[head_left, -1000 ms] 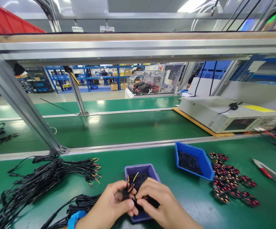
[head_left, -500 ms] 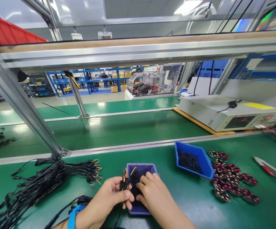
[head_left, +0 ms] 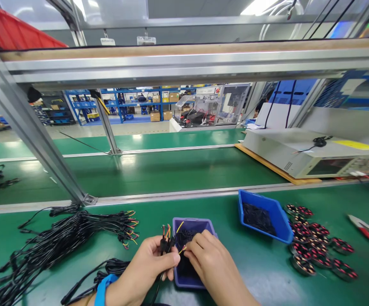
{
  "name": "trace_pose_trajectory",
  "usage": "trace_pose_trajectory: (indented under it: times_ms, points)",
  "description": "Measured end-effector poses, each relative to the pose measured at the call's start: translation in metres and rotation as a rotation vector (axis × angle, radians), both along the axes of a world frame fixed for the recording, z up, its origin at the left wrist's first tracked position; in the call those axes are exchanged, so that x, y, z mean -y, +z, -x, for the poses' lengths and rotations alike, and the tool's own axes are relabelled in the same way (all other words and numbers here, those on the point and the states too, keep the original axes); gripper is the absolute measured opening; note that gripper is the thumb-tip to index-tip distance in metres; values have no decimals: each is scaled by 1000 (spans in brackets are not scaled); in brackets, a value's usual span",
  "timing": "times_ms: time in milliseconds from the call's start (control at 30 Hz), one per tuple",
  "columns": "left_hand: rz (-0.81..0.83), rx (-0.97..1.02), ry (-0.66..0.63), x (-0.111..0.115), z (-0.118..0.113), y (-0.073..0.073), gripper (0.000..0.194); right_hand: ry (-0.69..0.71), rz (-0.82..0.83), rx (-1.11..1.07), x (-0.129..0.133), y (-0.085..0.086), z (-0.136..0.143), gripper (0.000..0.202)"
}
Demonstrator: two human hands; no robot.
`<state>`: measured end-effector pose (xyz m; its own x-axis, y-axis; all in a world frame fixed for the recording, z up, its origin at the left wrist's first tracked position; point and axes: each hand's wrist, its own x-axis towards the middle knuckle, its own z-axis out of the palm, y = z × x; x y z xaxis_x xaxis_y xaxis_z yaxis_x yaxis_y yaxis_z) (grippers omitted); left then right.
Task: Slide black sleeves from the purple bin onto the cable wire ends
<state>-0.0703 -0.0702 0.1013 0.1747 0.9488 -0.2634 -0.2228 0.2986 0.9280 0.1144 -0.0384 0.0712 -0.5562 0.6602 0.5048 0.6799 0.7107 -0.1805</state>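
My left hand (head_left: 154, 259), with a blue wristband, is closed around several black cables (head_left: 164, 246) whose stripped ends show red and yellow wires. The fingers of my right hand (head_left: 208, 259) are pinched at the tip of a thin yellow and red wire end (head_left: 182, 250) that leads out from the left fingers. Whether a small black part is also in that pinch is hidden. Both hands are over a purple bin (head_left: 191, 284) holding small black pieces (head_left: 186, 236), and the right hand covers part of it.
Bundled black cables (head_left: 66, 238) lie to the left, with a coiled cable (head_left: 116, 267) nearer. On the right are a blue bin (head_left: 283, 229) of black pieces, several round copper-wound parts (head_left: 313, 244) and red-handled tweezers (head_left: 367, 231). Behind them sits a grey instrument (head_left: 299, 148). An aluminium post (head_left: 47, 131) stands left.
My right hand has lifted slightly out of the purple bin and its fingertips have come to a wire end beside the left hand. The left hand keeps its cables. The view has shifted a little.
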Motion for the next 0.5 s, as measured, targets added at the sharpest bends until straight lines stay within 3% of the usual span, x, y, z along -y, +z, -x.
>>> trace_pose_trajectory:
  times_ms: [233,433,500]
  points:
    - [-2,14,54,0,-6,-4,52,134,95,-225,11,13,7,22]
    - [24,16,66,2,-6,-7,56,85,-20,-160,10,10,7,27]
    - [15,19,50,2,-6,-9,56,101,10,-196,11,9,8,25]
